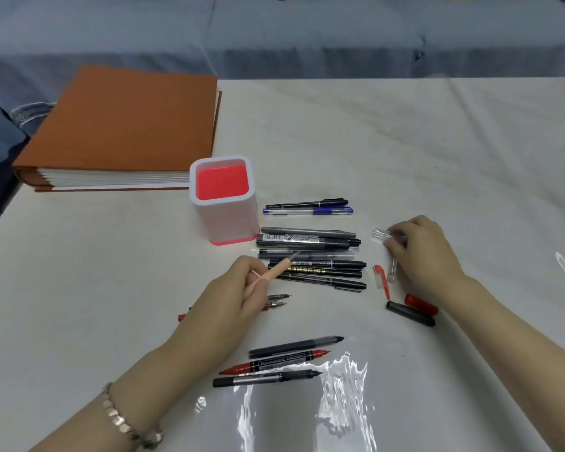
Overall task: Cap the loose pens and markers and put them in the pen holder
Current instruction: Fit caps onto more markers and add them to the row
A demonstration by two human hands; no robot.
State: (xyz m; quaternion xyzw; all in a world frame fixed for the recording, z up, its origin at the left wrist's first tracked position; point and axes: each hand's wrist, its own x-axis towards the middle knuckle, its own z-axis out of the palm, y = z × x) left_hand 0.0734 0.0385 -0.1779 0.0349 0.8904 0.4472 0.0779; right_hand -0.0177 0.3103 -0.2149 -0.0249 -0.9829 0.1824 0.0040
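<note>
Peach-coloured plastic forms the barrel of the uncapped pen (279, 270) in hand, which sits just in front of the pen holder (224, 220), on the viewer's side. Its bare tip is aimed up at the pile of capped pens (310, 256) lying beside the holder's base. Left hand (232, 295): fingers (255, 290) curled round the rear half of the barrel, with the writing end projecting free beyond them. Right hand (421, 252), well to the right of the pen holder: fingertips pinching a clear cap (381, 234) low over the desk (405, 141); whether the cap is lifted cannot be told. Judged handling: the pen is light, rigid and smooth, so a modest grip at mid-barrel should suffice and leave the front exposed for the cap. The clear cap looks small, thin-walled and slippery, hard to see against the glossy desk cover, and is best taken by its closed end so that the mouth faces the tip. Ink at the exposed tip may mark skin or cloth. Three more uncapped pens (284, 360) lie in front of the pen holder, nearer the viewer. A red cap (421, 305) and a black cap (410, 314) lie to its right, beside the right wrist. The pen holder stands upright, red interior showing.
</note>
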